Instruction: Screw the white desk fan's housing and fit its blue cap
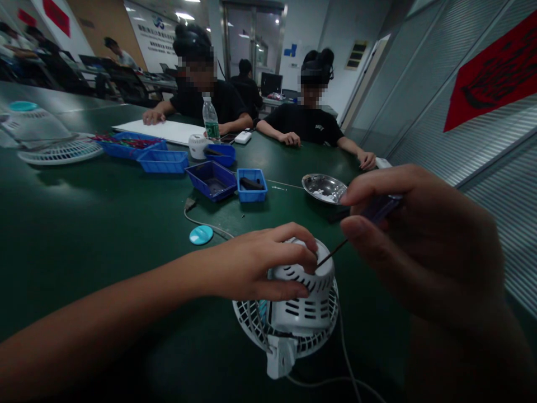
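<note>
A white electric fan (pixel 302 310) lies face down on the green table, its vented motor housing on top and its round grille below. My left hand (pixel 268 263) is wrapped over the housing, with the fingers curled at its top and the thumb along its side. My right hand (pixel 432 246) is closed on the translucent handle of a screwdriver (pixel 335 253). The screwdriver's thin shaft slants down to the top of the housing, beside my left fingertips. My fingers hide the exact spot where the tip meets it.
Left of the fan lies a turquoise disc (pixel 201 235) by a cable plug (pixel 190 204). Beyond are several blue bins (pixel 212 180), a metal bowl (pixel 308 190) with white pieces and a water bottle (pixel 211 120). Another fan (pixel 44 131) stands far left. Two people sit opposite.
</note>
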`<state>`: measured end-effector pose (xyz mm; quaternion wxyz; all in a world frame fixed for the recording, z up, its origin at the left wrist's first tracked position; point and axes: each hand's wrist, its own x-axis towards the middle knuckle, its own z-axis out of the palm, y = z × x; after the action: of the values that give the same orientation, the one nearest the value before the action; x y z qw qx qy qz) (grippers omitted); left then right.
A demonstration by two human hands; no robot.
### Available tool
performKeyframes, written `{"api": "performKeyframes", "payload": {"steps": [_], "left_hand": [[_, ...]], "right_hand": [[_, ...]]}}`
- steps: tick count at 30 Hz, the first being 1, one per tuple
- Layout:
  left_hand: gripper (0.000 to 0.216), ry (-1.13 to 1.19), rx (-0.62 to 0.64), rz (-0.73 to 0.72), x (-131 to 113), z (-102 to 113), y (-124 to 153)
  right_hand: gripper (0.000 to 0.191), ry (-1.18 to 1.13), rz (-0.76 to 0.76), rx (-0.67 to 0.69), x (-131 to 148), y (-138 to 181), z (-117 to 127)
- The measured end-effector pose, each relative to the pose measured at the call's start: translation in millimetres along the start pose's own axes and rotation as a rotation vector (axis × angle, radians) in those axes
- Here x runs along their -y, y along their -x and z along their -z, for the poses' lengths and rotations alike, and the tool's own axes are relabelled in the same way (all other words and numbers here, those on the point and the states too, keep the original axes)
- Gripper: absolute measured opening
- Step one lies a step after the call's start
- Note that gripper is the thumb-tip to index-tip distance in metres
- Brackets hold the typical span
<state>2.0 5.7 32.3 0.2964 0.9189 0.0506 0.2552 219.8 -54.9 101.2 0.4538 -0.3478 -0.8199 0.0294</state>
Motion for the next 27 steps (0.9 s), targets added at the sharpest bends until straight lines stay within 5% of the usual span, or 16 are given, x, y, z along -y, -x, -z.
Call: {"api": "performKeyframes", "payload": {"steps": [8, 14, 19, 24, 27], "left_hand": [[0.021, 0.006, 0.004, -0.001, -0.1, -0.4, -0.1], [0.020, -0.003, 0.002, 0.011, -0.3, -0.1, -0.3], [0.020, 0.010, 0.008, -0.005, 1.2, -0.5, 0.6], [0.022, -0.004, 0.014, 0.012, 1.7, -1.1, 1.8], [0.022, -0.004, 0.015, 0.012, 1.5, -0.9, 1.8]], "right_hand": [[0.025, -0.135, -0.033, 0.071, -0.4, 1.4, 2.1], [0.018, -0.003, -0.020, -0.020, -1.6, 1.9, -0.2], [0.031, -0.115, -0.069, 0.065, 2.3, 2.3, 2.3], [0.021, 0.023, 0.027, 0.026, 2.2, 0.7, -0.6], [0.035, -0.003, 0.012, 0.047, -0.5, 1.3, -1.2]]}}
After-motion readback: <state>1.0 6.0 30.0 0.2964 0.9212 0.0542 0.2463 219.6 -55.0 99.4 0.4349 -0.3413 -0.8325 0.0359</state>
